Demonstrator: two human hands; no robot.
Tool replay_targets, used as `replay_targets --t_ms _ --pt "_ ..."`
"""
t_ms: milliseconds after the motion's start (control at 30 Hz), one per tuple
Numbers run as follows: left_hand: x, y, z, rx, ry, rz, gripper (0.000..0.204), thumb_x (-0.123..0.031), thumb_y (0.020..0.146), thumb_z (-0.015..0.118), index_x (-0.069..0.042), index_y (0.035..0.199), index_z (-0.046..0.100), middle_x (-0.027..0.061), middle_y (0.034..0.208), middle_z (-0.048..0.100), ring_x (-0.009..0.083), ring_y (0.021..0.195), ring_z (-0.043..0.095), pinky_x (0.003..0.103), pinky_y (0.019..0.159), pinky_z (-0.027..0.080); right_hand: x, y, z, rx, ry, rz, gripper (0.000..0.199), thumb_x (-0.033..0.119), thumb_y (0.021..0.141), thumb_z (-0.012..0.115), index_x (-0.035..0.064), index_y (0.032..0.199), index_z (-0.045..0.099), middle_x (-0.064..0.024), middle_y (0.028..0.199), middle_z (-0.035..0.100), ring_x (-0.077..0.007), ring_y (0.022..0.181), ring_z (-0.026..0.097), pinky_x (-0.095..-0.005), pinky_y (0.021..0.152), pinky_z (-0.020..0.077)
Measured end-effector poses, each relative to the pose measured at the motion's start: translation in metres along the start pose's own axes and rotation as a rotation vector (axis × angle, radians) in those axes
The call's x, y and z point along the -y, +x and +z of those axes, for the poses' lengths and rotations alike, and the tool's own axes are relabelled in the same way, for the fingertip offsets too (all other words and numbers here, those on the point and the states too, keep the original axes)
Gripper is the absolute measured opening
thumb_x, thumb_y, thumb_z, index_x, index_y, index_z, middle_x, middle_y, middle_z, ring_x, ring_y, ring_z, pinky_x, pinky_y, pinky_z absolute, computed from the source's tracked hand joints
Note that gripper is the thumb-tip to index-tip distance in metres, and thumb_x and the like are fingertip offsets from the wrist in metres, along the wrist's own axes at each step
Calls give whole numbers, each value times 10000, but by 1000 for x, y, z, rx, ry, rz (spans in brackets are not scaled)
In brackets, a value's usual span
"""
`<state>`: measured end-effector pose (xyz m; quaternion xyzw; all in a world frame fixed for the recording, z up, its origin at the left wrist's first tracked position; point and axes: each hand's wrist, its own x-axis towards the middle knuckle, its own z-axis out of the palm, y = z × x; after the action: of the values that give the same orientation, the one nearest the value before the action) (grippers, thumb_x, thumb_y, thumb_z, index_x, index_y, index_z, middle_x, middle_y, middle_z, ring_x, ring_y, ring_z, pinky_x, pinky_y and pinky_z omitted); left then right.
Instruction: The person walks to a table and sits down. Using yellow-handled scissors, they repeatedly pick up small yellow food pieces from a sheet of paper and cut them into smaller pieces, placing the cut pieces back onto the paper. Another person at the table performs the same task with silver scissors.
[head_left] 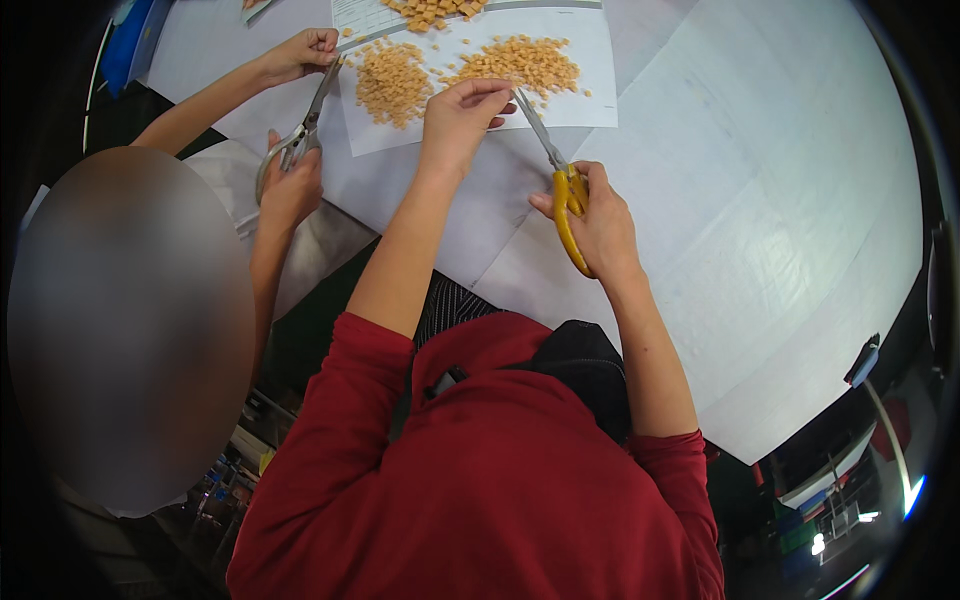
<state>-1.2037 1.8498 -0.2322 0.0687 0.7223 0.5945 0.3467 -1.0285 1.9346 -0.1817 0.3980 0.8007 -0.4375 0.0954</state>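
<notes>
My right hand (612, 228) is closed round the yellow handles of a pair of scissors (561, 222). Their metal blades point up and to the left, the tips close to the fingers of my left hand (458, 128). Thumb and fingertips of that left hand are pinched together; whatever is between them is too small to make out. Just beyond it, small tan cut pieces lie in a right-hand pile (530, 66) and a left-hand pile (390, 84) on a white printed sheet (598, 98). Larger tan squares (430, 12) are heaped at the far edge.
On my left, a co-worker's upper hand (300, 56) pinches a thin strip, while the lower hand (291, 192) works metal scissors (312, 112). White paper covers the table (770, 230). A blue bin (130, 42) stands at the far left.
</notes>
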Motion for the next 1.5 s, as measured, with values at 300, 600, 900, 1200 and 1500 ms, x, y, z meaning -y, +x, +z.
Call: replay_targets --t_ms 300,600,900,1200,1500 --pt "29 16 24 -158 778 571 164 -130 762 728 -89 916 691 53 855 647 233 811 608 360 736 486 -31 -10 -18 -33 105 255 678 522 774 742 2 1138 504 -204 890 673 -346 831 666 -390 741 510" --pt "27 34 51 -181 930 691 124 -145 765 722 -132 871 660 23 845 598 242 874 579 415 736 429 -31 -8 -23 -31 147 255 674 500 778 748 -4 1150 499 -199 878 674 -334 822 669 -384 742 509" --pt "11 21 40 -10 425 389 162 -110 820 698 -80 976 668 37 905 685 166 815 653 281 720 473 -30 -5 -12 -65 157 137 647 457 784 764 6 1168 505 -113 791 616 -208 707 593 -321 672 482" --pt "-14 -2 24 14 -339 -252 176 -131 858 697 -55 1014 666 37 920 696 145 830 672 253 702 473 -14 -5 -6 6 176 74 689 512 764 752 11 1155 486 -198 937 662 -358 876 652 -418 750 509" --pt "-6 -8 18 15 -460 -350 168 -122 872 681 -70 1029 656 25 946 682 148 885 653 275 737 478 -4 -3 -2 -34 41 16 673 531 766 737 20 1131 496 -190 930 659 -365 859 652 -429 716 509"
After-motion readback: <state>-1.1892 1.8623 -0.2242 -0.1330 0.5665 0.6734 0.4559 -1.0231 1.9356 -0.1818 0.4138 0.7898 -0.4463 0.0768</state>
